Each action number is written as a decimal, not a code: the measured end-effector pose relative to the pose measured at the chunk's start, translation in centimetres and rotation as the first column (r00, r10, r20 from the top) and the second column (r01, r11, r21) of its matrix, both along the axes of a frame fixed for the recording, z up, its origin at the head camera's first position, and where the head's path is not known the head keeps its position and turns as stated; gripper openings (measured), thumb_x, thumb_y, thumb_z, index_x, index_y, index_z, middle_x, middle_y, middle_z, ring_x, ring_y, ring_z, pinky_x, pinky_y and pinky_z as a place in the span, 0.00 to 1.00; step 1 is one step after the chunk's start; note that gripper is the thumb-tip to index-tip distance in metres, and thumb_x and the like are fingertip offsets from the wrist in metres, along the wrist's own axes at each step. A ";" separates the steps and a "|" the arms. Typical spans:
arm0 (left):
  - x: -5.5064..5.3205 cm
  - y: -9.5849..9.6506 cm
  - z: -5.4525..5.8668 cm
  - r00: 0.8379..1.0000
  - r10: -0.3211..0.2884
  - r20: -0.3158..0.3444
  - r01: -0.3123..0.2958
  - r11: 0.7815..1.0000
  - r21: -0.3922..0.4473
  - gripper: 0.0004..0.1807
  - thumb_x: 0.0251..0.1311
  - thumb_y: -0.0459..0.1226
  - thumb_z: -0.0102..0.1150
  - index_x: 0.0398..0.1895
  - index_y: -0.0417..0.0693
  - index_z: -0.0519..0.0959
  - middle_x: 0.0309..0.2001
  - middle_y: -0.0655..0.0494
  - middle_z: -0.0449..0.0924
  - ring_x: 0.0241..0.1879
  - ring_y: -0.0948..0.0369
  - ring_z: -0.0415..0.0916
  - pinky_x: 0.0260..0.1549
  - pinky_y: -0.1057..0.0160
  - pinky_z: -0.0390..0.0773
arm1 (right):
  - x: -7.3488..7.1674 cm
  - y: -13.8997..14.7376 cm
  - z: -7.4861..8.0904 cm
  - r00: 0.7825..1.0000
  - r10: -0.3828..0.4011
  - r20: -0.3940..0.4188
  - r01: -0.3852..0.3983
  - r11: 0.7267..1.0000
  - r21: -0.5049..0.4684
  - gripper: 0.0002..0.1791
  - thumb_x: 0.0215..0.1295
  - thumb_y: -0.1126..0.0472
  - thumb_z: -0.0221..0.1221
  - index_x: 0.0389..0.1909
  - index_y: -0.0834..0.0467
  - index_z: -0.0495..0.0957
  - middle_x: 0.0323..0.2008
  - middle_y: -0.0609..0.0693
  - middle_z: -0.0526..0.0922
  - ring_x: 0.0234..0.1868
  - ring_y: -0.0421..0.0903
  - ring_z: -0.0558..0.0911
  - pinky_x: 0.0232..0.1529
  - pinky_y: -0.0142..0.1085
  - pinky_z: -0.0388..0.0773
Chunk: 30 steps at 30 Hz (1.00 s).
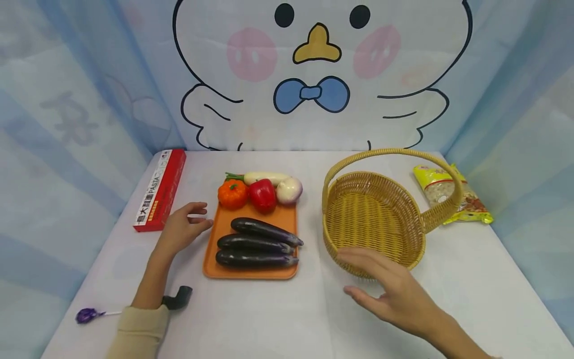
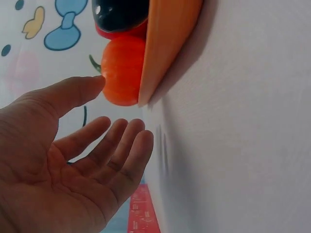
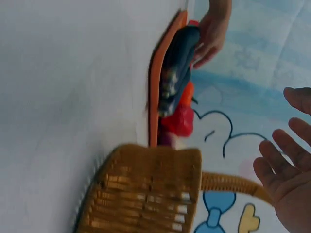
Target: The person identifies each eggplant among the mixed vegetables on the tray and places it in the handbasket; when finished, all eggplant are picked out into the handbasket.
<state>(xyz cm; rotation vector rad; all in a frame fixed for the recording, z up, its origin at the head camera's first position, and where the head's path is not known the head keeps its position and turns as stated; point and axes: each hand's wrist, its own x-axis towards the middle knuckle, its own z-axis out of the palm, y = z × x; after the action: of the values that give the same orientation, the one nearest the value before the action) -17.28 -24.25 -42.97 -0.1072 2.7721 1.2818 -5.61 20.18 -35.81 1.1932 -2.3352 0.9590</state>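
Note:
My left hand [image 1: 184,229] hovers at the left side of an orange tray [image 1: 211,267], fingers loosely bent and holding nothing. On the tray lie three dark eggplants [image 1: 255,258], an orange pumpkin [image 1: 232,194], a red bell pepper [image 1: 262,196], a white-and-purple turnip [image 1: 289,190] and a white radish [image 1: 266,177] with a green top. In the left wrist view the pumpkin [image 2: 124,70] appears just beyond the thumb. My right hand [image 1: 394,294], fingers extended and empty, is over the near rim of a wicker basket [image 1: 372,219]; whether it touches the rim I cannot tell.
A red pasta box [image 1: 161,192] lies at the back left. Behind the basket's right side rests a yellow food packet [image 1: 453,194]. Near my left forearm are a black pipe-shaped object [image 1: 179,298] and a purple lollipop [image 1: 89,315]. Printed curtains [image 1: 314,124] border the table.

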 end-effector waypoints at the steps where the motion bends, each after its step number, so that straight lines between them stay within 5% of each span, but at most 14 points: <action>1: 0.0 0.0 -0.2 1.000 -0.003 0.018 0.003 1.000 0.018 0.34 0.61 0.44 0.66 0.69 0.45 0.68 0.59 0.42 0.74 0.53 0.47 0.77 0.45 0.51 0.81 | -0.1 -0.7 -0.4 0.999 0.005 0.033 -0.006 1.000 0.016 0.27 0.64 0.52 0.66 0.63 0.56 0.75 0.61 0.50 0.76 0.60 0.48 0.76 0.61 0.31 0.69; 6: 0.0 -0.2 -1.1 0.995 -0.019 0.100 0.011 0.996 0.084 0.33 0.61 0.44 0.66 0.68 0.47 0.69 0.58 0.44 0.75 0.52 0.49 0.78 0.45 0.54 0.82 | -0.8 -4.3 -2.1 0.982 -0.026 0.188 0.002 0.992 0.126 0.35 0.59 0.54 0.70 0.68 0.49 0.70 0.65 0.45 0.71 0.65 0.44 0.70 0.63 0.40 0.69; 12: 0.0 -0.6 -1.8 0.991 -0.054 0.121 0.044 0.995 0.090 0.26 0.62 0.43 0.65 0.62 0.45 0.75 0.53 0.46 0.79 0.49 0.51 0.79 0.46 0.56 0.81 | -2.2 -7.9 -3.5 0.931 -0.177 0.319 0.120 0.975 0.190 0.32 0.55 0.52 0.73 0.62 0.50 0.75 0.61 0.41 0.75 0.63 0.38 0.72 0.61 0.39 0.71; 19: 0.0 -0.5 -1.8 0.993 -0.064 0.103 0.056 0.995 0.079 0.24 0.62 0.41 0.65 0.60 0.44 0.77 0.50 0.46 0.81 0.46 0.52 0.79 0.45 0.57 0.81 | -4.2 -9.6 -4.4 0.892 -0.297 0.340 0.212 0.941 0.265 0.29 0.52 0.54 0.74 0.57 0.52 0.79 0.54 0.44 0.81 0.56 0.42 0.78 0.57 0.39 0.74; 30: 0.3 -0.5 -2.0 0.992 -0.058 0.114 0.048 0.995 0.088 0.23 0.62 0.40 0.65 0.60 0.44 0.77 0.50 0.48 0.81 0.45 0.53 0.80 0.45 0.57 0.81 | -5.4 -10.1 -6.0 0.877 -0.290 0.384 0.198 0.945 0.261 0.22 0.49 0.59 0.75 0.48 0.50 0.84 0.39 0.42 0.84 0.42 0.41 0.82 0.45 0.39 0.78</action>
<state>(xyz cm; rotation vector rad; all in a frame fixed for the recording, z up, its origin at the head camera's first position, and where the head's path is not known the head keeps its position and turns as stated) -17.00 -24.74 -44.98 -0.0980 2.6008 1.3335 -10.96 10.13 -41.85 0.7823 -2.9098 0.9651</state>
